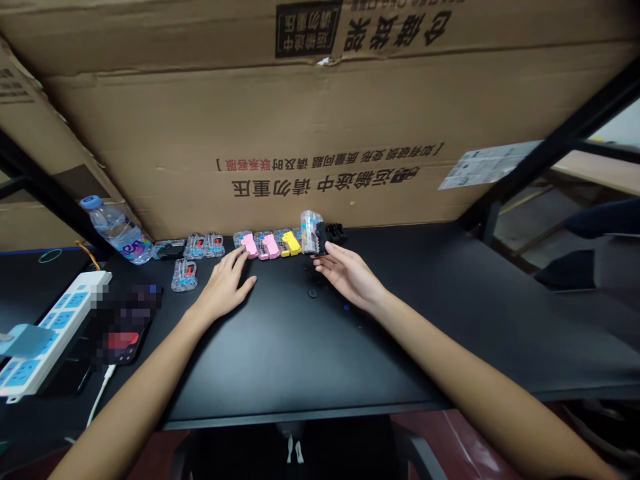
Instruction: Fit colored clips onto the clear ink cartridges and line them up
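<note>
Right hand [350, 275] has the clear piece [311, 228] pinched by its black end, tilted up near the tabletop's [300, 360] back edge, just right of the yellow piece [291, 244]. Left hand [226, 283], fingers loosely spread, reaches the pink piece [251, 247]; whether it's gripping, can't tell!

Left of our right hand's [349, 272] grip, we have a row of small pieces [271, 247], then a bottle [119, 230]; behind the grip stands a big box [300, 113].
</note>
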Action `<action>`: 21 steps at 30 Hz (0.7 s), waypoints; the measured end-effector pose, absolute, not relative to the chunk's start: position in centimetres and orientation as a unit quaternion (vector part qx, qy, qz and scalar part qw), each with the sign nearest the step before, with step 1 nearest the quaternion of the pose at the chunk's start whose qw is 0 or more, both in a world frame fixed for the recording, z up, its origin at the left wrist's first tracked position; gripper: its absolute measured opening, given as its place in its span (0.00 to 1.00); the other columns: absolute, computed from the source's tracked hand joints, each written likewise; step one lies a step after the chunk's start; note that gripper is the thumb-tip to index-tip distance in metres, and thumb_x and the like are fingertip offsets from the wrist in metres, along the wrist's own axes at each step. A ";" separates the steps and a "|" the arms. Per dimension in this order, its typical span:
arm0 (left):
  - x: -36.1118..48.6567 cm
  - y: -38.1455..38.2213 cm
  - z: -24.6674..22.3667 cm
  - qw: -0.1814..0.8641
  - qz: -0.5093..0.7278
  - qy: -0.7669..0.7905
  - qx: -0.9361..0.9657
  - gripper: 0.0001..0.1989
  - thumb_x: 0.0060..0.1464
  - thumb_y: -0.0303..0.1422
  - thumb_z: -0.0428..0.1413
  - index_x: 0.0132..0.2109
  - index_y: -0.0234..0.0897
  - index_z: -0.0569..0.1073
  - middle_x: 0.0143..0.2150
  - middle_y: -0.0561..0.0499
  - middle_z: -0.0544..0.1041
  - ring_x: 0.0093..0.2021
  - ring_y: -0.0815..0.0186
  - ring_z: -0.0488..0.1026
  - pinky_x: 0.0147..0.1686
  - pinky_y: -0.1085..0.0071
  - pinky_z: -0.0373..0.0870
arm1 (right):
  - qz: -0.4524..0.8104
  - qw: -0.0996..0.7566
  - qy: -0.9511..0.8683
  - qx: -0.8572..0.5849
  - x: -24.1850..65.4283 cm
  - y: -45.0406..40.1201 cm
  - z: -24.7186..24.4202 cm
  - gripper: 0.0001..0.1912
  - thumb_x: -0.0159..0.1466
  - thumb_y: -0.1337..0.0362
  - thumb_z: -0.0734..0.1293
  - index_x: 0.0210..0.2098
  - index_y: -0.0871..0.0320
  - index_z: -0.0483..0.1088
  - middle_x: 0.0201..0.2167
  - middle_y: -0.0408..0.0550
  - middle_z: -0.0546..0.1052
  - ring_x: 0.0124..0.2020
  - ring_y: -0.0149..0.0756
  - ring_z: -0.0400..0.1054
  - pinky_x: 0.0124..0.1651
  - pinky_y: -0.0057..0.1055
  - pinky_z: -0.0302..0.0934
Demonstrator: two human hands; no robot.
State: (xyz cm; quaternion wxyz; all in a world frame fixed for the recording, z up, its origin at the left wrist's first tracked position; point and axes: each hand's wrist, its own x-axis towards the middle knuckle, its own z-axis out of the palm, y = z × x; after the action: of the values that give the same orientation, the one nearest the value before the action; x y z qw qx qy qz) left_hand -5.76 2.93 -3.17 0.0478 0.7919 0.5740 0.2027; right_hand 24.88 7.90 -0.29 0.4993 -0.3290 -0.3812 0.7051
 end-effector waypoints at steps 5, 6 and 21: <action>-5.8 2.9 -2.9 0.040 0.222 0.566 0.793 0.31 0.70 0.41 0.53 0.74 0.36 0.59 0.78 0.34 0.57 0.76 0.44 0.59 0.71 0.44 0.63 | 0.703 0.488 -0.388 -0.342 24.6 7.6 -0.3 0.17 0.56 0.55 0.83 0.38 0.56 0.81 0.32 0.46 0.83 0.35 0.34 0.78 0.44 0.29 0.76; -5.7 2.8 -2.8 0.035 0.231 0.564 0.792 0.31 0.70 0.41 0.53 0.74 0.36 0.60 0.78 0.34 0.57 0.76 0.44 0.58 0.71 0.44 0.62 | 0.700 0.488 -0.389 -0.348 24.6 7.6 -0.3 0.17 0.55 0.55 0.84 0.38 0.56 0.81 0.33 0.46 0.83 0.35 0.34 0.79 0.44 0.29 0.76; -0.5 0.3 -0.2 0.291 0.348 0.474 0.755 0.16 0.71 0.42 0.54 0.39 0.37 0.76 0.32 0.54 0.76 0.31 0.68 0.69 0.34 0.71 0.64 | 0.625 0.381 -0.571 -0.372 22.7 5.1 -1.2 0.29 0.60 0.52 0.79 0.56 0.60 0.79 0.47 0.55 0.85 0.43 0.44 0.81 0.54 0.46 0.77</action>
State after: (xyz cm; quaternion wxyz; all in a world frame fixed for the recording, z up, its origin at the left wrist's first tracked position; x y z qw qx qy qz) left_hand -0.48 0.33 -0.24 0.2911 0.7547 0.4738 0.3480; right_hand 22.73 5.12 -1.21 0.3808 -0.3720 -0.5710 0.6250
